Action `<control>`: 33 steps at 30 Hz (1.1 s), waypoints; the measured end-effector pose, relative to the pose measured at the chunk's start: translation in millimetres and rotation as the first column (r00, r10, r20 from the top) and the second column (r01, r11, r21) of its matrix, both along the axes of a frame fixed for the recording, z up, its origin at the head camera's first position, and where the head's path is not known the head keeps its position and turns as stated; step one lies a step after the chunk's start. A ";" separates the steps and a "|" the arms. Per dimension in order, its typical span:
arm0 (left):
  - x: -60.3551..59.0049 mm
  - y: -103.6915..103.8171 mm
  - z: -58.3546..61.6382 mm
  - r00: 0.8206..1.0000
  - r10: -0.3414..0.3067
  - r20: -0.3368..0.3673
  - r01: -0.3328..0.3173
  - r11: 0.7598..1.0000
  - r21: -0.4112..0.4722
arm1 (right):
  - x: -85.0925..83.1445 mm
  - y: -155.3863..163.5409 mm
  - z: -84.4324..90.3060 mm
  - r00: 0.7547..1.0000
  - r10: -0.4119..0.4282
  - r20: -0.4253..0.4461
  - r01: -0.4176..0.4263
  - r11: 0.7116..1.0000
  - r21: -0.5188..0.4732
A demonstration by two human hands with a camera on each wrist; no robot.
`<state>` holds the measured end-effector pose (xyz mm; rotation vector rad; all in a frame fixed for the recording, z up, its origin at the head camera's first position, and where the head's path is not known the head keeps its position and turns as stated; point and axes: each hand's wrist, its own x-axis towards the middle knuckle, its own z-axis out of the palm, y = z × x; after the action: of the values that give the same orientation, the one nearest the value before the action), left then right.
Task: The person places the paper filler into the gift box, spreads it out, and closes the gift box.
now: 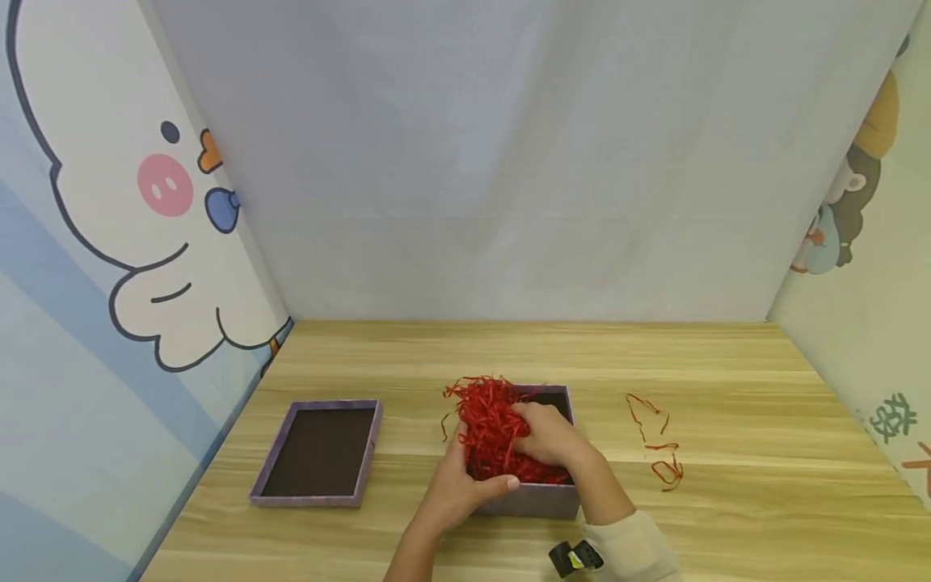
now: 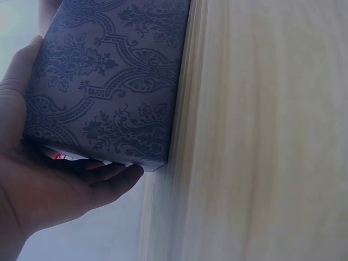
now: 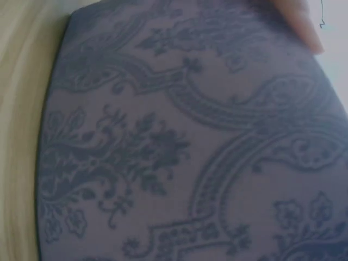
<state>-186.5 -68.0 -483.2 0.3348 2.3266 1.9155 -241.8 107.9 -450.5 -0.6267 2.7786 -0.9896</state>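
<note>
A patterned purple-grey box [image 1: 531, 501] stands on the table, dark inside, with a heap of red shredded paper [image 1: 490, 420] at its left part, some of it rising above the rim. My left hand [image 1: 454, 489] holds the box's left front corner, thumb along the front wall and fingers against the left side. In the left wrist view those fingers [image 2: 117, 182] lie against the box wall [image 2: 109, 81]. My right hand [image 1: 547, 434] reaches into the box and grips the shredded paper, fingertips buried in it. The right wrist view is filled by the box's front wall [image 3: 163, 136], with a digit [image 3: 302, 22] at the upper right.
To the left lies the shallow box lid [image 1: 316, 453], inner side up, purple rim around a dark inside. Loose red paper strands [image 1: 667, 473] lie on the table right of the box, and one strand [image 1: 444, 428] is on its left. A pale curtain [image 1: 509, 162] hangs behind.
</note>
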 end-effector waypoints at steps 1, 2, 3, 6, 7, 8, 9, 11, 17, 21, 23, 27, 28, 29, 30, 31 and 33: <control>0.1 -0.7 0.7 1.000 0.001 0.002 -0.001 1.000 -0.007 | 0.0 -1.4 0.2 1.000 0.006 0.014 -0.006 1.000 0.024; 0.1 -1.3 1.5 1.000 -0.001 0.003 0.001 1.000 -0.007 | -0.1 -2.6 0.5 1.000 0.013 0.023 -0.014 0.999 0.045; 0.3 -1.9 2.2 1.000 -0.002 0.007 0.002 1.000 -0.011 | 0.1 -3.6 1.1 0.999 0.016 0.033 -0.018 0.998 0.062; 0.7 -1.0 0.9 1.000 -0.008 0.015 0.008 1.000 0.001 | 0.9 -3.6 0.2 0.998 0.015 0.053 -0.020 0.996 0.087; 0.6 -0.8 0.4 1.000 -0.010 0.016 0.010 1.000 0.001 | 1.1 -3.7 0.2 0.999 0.013 0.049 -0.017 0.996 0.084; 0.4 -0.8 0.2 1.000 -0.012 0.017 0.012 1.000 0.001 | 1.2 -3.7 0.5 0.999 0.012 0.040 -0.015 0.996 0.083; 0.4 -0.9 -0.1 1.000 -0.011 0.019 0.011 1.000 0.000 | 1.4 -3.6 1.0 0.999 0.009 0.031 -0.012 0.996 0.084; 0.8 -1.4 0.2 1.000 -0.002 0.019 0.002 1.000 -0.016 | 2.2 -3.7 3.4 1.000 0.009 -0.010 -0.008 0.996 0.086; 9.0 -1.7 26.0 1.000 -0.013 0.012 0.013 1.000 0.003 | 11.2 3.0 18.5 0.994 0.019 -0.105 -0.015 0.999 0.032; 12.2 -2.7 38.0 0.999 -0.032 0.001 0.032 0.999 0.010 | 13.7 12.7 27.7 0.990 0.037 -0.138 -0.047 0.996 -0.070; 12.2 -3.2 38.2 0.999 -0.036 -0.001 0.036 0.999 0.011 | 12.7 16.0 30.8 0.986 0.053 -0.160 -0.074 0.988 -0.132; 10.8 -3.8 34.0 0.999 -0.042 -0.003 0.042 0.999 0.027 | 7.0 14.8 32.9 0.968 0.108 -0.229 -0.165 0.955 -0.248; 10.1 -3.7 32.3 0.999 -0.043 -0.006 0.043 0.999 0.031 | 5.3 12.9 32.2 0.962 0.128 -0.242 -0.190 0.948 -0.257; 8.7 -3.5 28.8 0.999 -0.046 -0.006 0.046 0.998 0.041 | 3.5 10.4 30.9 0.957 0.149 -0.249 -0.214 0.941 -0.260; 7.3 -3.3 25.1 0.999 -0.047 -0.009 0.047 0.998 0.043 | 2.1 7.8 29.3 0.954 0.172 -0.245 -0.235 0.936 -0.261; 5.9 -3.2 21.1 0.999 -0.048 -0.008 0.049 0.998 0.044 | 0.7 4.9 27.7 0.951 0.200 -0.236 -0.260 0.931 -0.257; 3.5 -3.5 13.4 0.999 -0.045 -0.004 0.045 0.999 0.030 | -1.6 -0.6 22.0 0.949 0.239 -0.204 -0.283 0.933 -0.224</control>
<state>-183.0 -71.5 -469.8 0.3896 2.2748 1.9321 -243.4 107.2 -428.4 -1.1381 2.6310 -1.2907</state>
